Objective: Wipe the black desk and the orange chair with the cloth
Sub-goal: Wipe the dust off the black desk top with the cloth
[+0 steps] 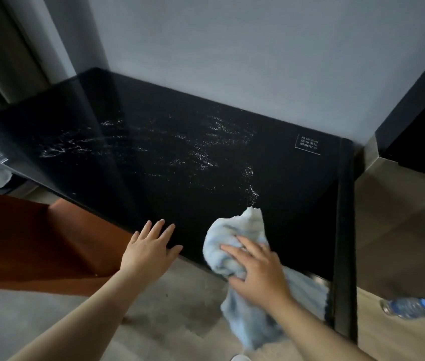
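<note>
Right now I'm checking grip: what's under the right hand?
The light blue cloth, bunched on the black desk edge, under the right hand. The desk beneath the cloth is hidden.

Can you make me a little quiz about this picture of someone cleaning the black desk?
1. True or false: the right hand presses the cloth at the desk's near edge.
2. Which thing stands left of the desk? A) orange chair B) green sofa C) red bucket
3. Fill in: the left hand lies flat with its fingers ____.

Key
1. True. Part of the cloth hangs down over the edge.
2. A
3. Spread. It holds nothing. White wet streaks show farther back on the desk.
</note>
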`<state>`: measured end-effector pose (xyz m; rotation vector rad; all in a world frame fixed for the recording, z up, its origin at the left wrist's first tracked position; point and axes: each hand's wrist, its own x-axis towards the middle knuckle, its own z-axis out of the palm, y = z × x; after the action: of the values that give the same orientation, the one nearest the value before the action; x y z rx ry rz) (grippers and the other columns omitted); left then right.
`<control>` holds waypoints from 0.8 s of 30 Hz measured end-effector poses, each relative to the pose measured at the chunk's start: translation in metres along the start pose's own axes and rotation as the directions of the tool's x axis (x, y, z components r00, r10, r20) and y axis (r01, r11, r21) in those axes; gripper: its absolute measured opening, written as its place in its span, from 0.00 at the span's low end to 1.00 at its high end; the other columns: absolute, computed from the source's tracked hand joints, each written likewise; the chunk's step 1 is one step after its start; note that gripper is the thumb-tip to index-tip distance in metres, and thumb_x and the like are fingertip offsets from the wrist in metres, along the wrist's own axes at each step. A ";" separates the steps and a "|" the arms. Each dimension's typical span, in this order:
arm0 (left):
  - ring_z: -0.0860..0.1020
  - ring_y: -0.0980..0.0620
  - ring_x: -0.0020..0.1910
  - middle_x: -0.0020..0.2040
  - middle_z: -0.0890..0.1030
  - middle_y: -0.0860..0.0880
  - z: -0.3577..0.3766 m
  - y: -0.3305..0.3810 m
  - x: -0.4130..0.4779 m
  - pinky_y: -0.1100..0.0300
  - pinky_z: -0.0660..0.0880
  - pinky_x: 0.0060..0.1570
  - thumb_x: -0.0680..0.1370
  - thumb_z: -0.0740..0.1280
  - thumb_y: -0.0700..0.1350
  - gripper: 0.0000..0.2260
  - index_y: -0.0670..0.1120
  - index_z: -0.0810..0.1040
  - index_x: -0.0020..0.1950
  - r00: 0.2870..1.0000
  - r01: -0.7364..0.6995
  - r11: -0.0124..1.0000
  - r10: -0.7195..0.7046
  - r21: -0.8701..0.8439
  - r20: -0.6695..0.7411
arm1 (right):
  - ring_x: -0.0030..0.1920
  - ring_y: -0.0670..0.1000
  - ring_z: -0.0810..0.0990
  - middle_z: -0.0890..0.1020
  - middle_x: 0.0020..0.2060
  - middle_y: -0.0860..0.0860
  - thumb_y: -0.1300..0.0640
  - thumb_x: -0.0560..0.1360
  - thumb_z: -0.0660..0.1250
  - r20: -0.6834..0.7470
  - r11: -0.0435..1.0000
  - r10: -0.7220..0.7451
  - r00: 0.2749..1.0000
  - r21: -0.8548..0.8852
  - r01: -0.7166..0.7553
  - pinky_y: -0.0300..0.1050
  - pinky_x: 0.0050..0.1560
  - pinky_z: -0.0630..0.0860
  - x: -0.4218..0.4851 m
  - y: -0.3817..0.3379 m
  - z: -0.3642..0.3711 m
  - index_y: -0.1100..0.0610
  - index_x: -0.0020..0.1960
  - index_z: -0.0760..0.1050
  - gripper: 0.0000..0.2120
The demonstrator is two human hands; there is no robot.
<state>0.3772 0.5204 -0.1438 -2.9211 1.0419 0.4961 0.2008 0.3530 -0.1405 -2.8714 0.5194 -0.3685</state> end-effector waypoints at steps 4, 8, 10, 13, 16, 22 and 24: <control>0.43 0.45 0.76 0.78 0.47 0.50 0.005 -0.010 0.004 0.49 0.50 0.73 0.81 0.48 0.59 0.25 0.55 0.49 0.77 0.995 -0.080 0.995 0.082 -0.053 0.047 | 0.58 0.59 0.73 0.71 0.67 0.48 0.49 0.71 0.67 -0.137 0.793 0.589 0.796 -0.091 -0.603 0.53 0.46 0.74 -0.009 0.047 -0.011 0.46 0.66 0.70 0.24; 0.44 0.44 0.77 0.78 0.49 0.50 0.005 -0.011 0.005 0.48 0.52 0.74 0.82 0.50 0.53 0.23 0.55 0.49 0.77 0.995 -0.099 0.989 0.102 -0.112 0.019 | 0.49 0.60 0.77 0.76 0.62 0.50 0.50 0.62 0.73 -0.117 0.848 0.513 0.850 -0.084 -0.524 0.52 0.40 0.73 -0.006 -0.023 0.006 0.45 0.61 0.76 0.27; 0.43 0.45 0.77 0.78 0.48 0.51 0.003 -0.011 0.003 0.48 0.51 0.74 0.82 0.52 0.49 0.23 0.56 0.49 0.77 0.995 -0.089 0.985 0.094 -0.150 0.031 | 0.43 0.58 0.80 0.80 0.56 0.50 0.50 0.53 0.76 -0.098 0.965 0.255 0.962 -0.044 -0.260 0.50 0.34 0.74 -0.007 -0.063 0.018 0.44 0.55 0.79 0.29; 0.43 0.47 0.77 0.78 0.48 0.52 -0.002 -0.015 0.003 0.47 0.49 0.74 0.82 0.53 0.47 0.24 0.58 0.50 0.76 0.994 -0.103 0.986 0.108 -0.135 0.033 | 0.51 0.56 0.78 0.75 0.63 0.46 0.46 0.62 0.70 0.001 0.993 0.063 0.998 -0.097 -0.062 0.51 0.43 0.74 -0.001 -0.064 0.019 0.39 0.61 0.74 0.27; 0.42 0.46 0.76 0.78 0.46 0.52 -0.010 -0.021 0.004 0.45 0.46 0.74 0.82 0.53 0.48 0.24 0.57 0.48 0.77 0.981 -0.150 0.981 0.163 -0.120 0.106 | 0.62 0.56 0.70 0.67 0.69 0.45 0.44 0.71 0.64 -0.014 0.856 0.496 0.868 -0.161 -0.492 0.50 0.52 0.68 -0.006 -0.011 0.009 0.42 0.67 0.67 0.24; 0.40 0.46 0.76 0.78 0.44 0.52 -0.018 -0.029 0.008 0.44 0.45 0.73 0.82 0.52 0.48 0.24 0.59 0.49 0.76 0.950 -0.206 0.970 0.230 -0.128 0.210 | 0.60 0.58 0.69 0.66 0.70 0.46 0.47 0.70 0.65 -0.075 0.737 0.661 0.747 -0.125 -0.664 0.51 0.52 0.67 0.002 -0.042 0.013 0.43 0.64 0.70 0.22; 0.41 0.46 0.76 0.78 0.45 0.52 -0.017 -0.028 0.006 0.45 0.45 0.74 0.82 0.52 0.48 0.23 0.59 0.49 0.76 0.960 -0.199 0.974 0.216 -0.111 0.178 | 0.61 0.56 0.68 0.65 0.70 0.43 0.47 0.68 0.63 0.007 0.912 0.402 0.916 -0.096 -0.399 0.49 0.53 0.65 0.001 -0.064 0.030 0.40 0.62 0.71 0.21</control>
<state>0.4040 0.5360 -0.1322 -2.7820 1.3375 0.8300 0.2307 0.4161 -0.1531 -2.7502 1.1214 -0.2398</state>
